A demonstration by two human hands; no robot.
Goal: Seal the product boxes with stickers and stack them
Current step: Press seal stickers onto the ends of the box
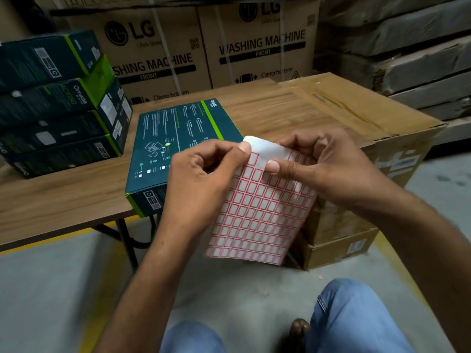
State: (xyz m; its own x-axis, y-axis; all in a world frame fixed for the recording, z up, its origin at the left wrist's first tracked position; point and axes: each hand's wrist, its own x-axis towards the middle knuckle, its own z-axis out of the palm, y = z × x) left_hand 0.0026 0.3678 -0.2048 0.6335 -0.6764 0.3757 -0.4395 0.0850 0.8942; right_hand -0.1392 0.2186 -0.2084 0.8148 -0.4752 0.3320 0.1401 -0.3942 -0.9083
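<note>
- A stack of dark teal cardboard product boxes with green edges (58, 105) stands at the left end of the wooden table (51, 200).
- Another such box (175, 138) lies flat near the table's front edge.
- The left hand (204, 179) pinches the top of a red-gridded paper sticker sheet (260, 212), held just in front of that box.
- The right hand (328, 166) grips the sheet's upper right corner, thumb pressed on its face.

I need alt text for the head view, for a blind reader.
A person's left hand and right hand pinch the top of a sticker sheet of red-bordered labels before a wooden table. On it one dark product box lies flat, beside a stack of similar boxes.
</note>
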